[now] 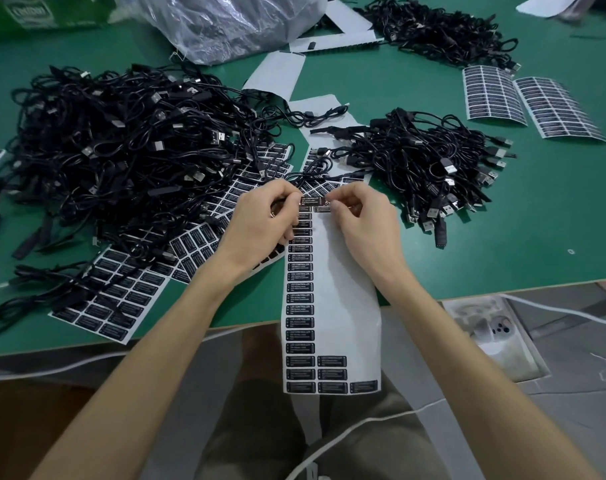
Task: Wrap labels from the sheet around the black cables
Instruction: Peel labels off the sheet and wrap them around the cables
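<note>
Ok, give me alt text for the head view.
The left hand and right hand pinch the ends of one black label above a partly used label sheet on a green table. Piles of black cables lie on either side.

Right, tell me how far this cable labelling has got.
Done: the long white backing sheet is mostly peeled bare; the smaller heap of black cables on the right may be finished ones, though labels there are not discernible. In hand: the left hand and right hand pinch one black label between them. Left: the big tangled heap of black cables on the left, plus full label sheets at far right.
</note>
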Available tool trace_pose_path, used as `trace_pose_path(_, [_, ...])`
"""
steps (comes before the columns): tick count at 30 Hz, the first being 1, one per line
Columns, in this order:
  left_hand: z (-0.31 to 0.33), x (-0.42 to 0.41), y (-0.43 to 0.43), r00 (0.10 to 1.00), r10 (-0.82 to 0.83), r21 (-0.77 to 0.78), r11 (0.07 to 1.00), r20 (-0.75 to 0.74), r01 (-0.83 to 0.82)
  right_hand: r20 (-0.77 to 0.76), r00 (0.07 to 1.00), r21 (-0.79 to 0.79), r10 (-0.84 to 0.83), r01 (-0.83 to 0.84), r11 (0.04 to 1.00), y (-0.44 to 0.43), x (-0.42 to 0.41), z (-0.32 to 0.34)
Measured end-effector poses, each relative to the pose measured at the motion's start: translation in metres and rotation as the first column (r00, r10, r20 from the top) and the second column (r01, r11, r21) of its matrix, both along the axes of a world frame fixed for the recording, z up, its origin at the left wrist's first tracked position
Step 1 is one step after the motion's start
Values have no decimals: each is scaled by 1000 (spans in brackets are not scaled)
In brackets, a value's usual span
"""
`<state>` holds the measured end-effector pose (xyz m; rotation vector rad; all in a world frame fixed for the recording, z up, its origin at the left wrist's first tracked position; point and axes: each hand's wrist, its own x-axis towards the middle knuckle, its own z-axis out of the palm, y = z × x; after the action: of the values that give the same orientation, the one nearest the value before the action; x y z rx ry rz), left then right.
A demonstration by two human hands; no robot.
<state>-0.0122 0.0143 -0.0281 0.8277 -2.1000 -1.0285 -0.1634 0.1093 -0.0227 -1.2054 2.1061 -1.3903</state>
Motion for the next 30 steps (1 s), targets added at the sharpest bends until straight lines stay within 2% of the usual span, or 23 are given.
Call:
trace_pose_path(6, [-2, -1, -3, 1000, -1, 11, 1000, -1, 1, 73, 997, -66, 39, -34, 997, 0, -1, 2])
trace_pose_path(11, [0, -1, -2, 999, -45, -4, 999, 18, 45, 36, 991, -39, 126, -125, 991, -1, -1, 0])
trace_pose_path(16, [0, -2, 1, 998, -67, -15, 998, 20, 67, 54, 986, -81, 160, -155, 985, 1, -6, 0])
trace_pose_path(24, [1, -3, 2, 998, -69, -8, 998, -1, 69, 35, 989, -74, 146, -143, 987, -1, -3, -2])
trace_pose_path(30, [-1, -4, 2, 998, -35, -56, 998, 50, 38, 11, 989, -36, 147, -147, 989, -1, -1, -3])
